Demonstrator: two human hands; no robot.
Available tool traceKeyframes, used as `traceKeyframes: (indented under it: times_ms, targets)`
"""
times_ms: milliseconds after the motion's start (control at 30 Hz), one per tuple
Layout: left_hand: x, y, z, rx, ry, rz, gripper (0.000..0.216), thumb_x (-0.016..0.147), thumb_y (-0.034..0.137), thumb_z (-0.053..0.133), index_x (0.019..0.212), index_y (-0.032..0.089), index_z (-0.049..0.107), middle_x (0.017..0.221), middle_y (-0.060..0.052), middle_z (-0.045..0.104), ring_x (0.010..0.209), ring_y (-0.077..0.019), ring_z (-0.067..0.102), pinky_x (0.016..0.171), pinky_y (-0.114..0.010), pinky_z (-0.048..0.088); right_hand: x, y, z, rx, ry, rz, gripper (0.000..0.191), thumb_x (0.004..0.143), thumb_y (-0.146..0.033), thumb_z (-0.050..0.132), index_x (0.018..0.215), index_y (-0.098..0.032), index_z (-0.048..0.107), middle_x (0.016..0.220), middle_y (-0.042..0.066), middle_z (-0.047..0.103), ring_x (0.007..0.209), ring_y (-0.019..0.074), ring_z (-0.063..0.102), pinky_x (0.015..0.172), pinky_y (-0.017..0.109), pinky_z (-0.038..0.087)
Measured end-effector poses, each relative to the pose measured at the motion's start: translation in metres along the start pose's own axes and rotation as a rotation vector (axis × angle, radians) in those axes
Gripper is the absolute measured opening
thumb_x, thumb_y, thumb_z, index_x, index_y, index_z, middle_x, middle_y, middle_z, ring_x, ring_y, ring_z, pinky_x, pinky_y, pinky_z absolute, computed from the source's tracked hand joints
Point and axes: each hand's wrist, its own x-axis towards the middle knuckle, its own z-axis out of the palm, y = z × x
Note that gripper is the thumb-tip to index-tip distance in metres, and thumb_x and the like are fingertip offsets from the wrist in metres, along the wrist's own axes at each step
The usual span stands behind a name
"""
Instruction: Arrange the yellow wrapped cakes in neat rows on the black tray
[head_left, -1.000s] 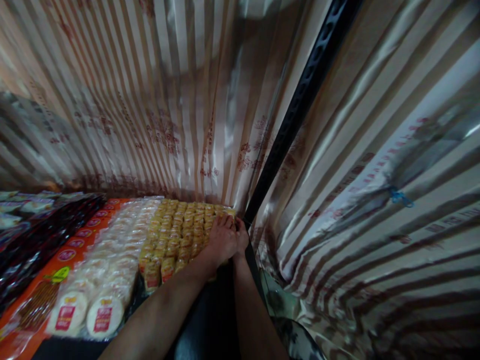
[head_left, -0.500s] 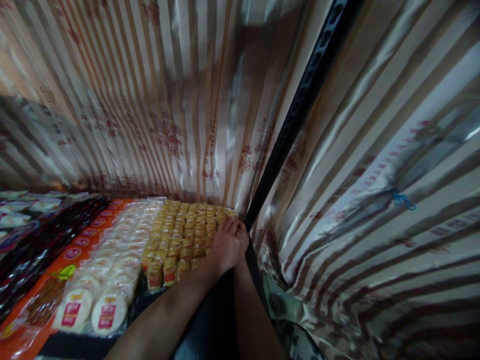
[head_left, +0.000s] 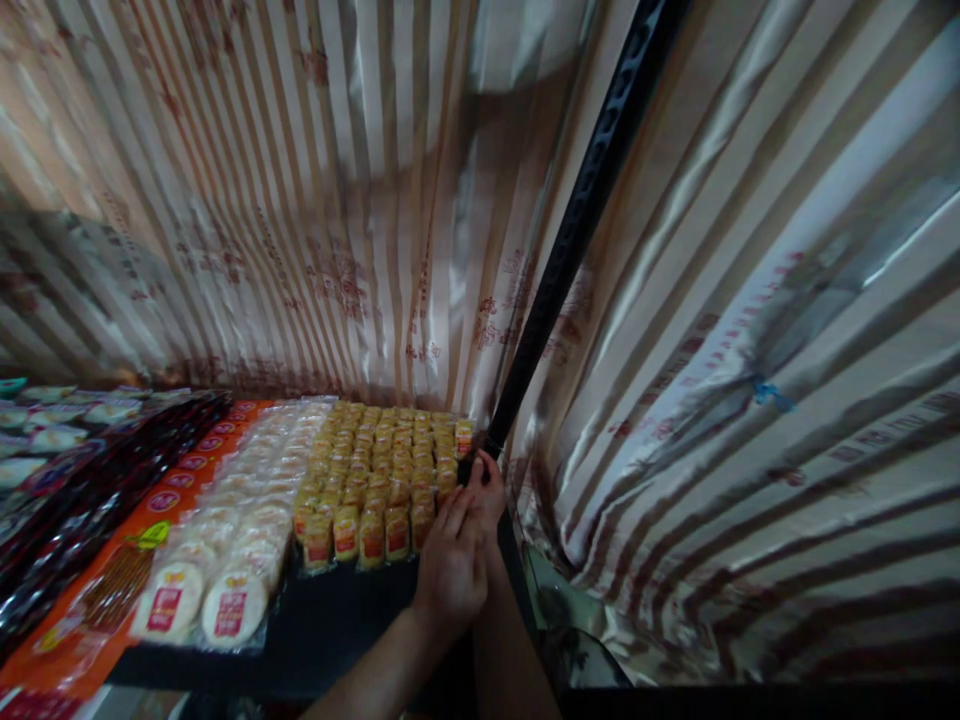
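Yellow plastic-wrapped small packets [head_left: 379, 475] are ranged in close rows on a flat black shelf [head_left: 337, 615], head view. Bare left hand [head_left: 452, 560] is set against bare right hand [head_left: 489, 495], the two together just right of the rows; whether anything is gripped cannot be told. The latter is held near the foot of a black perforated post [head_left: 571, 220]. White round clear-wrapped pieces [head_left: 234, 610] are lined up left of the packets.

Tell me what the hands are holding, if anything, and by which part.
It cannot be told: the left hand overlaps the right hand beside the yellow-wrapped packets, and no held thing shows.
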Motion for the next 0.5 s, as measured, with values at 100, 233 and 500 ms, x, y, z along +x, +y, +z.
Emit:
traceKeyframes:
  times_ms: [100, 233, 500]
  targets:
    - [-0.019, -0.003, 0.001, -0.017, 0.109, -0.035, 0.039, 0.085, 0.015, 0.033, 0.12, 0.011, 0.051, 0.133, -0.016, 0.045, 0.125, -0.0256, 0.038, 0.102, -0.045, 0.037, -0.025, -0.001, -0.005, 0.108, -0.036, 0.096, 0.055, 0.079, -0.053, 0.038, 0.113, -0.013, 0.056, 0.116, 0.012, 0.06, 0.108, 0.0216, 0.054, 0.095, 0.033, 0.037]
    - [-0.043, -0.006, 0.002, -0.035, 0.187, -0.03, 0.035, 0.084, 0.009, 0.033, 0.111, 0.012, 0.055, 0.121, -0.015, 0.054, 0.114, -0.0224, 0.049, 0.095, -0.042, 0.045, -0.051, 0.004, -0.004, 0.287, -0.155, 0.135, 0.063, 0.081, -0.058, 0.035, 0.122, -0.015, 0.051, 0.127, 0.01, 0.053, 0.117, 0.0202, 0.048, 0.098, 0.031, 0.036]
    - [-0.066, -0.024, 0.011, -0.114, 0.126, -0.103, 0.044, 0.081, 0.006, 0.032, 0.121, 0.012, 0.048, 0.119, -0.013, 0.057, 0.111, -0.0203, 0.052, 0.093, -0.04, 0.047, -0.056, 0.002, 0.014, 0.31, -0.217, 0.145, 0.072, 0.08, -0.065, 0.028, 0.13, -0.016, 0.044, 0.13, 0.01, 0.05, 0.121, 0.0207, 0.044, 0.101, 0.033, 0.033]
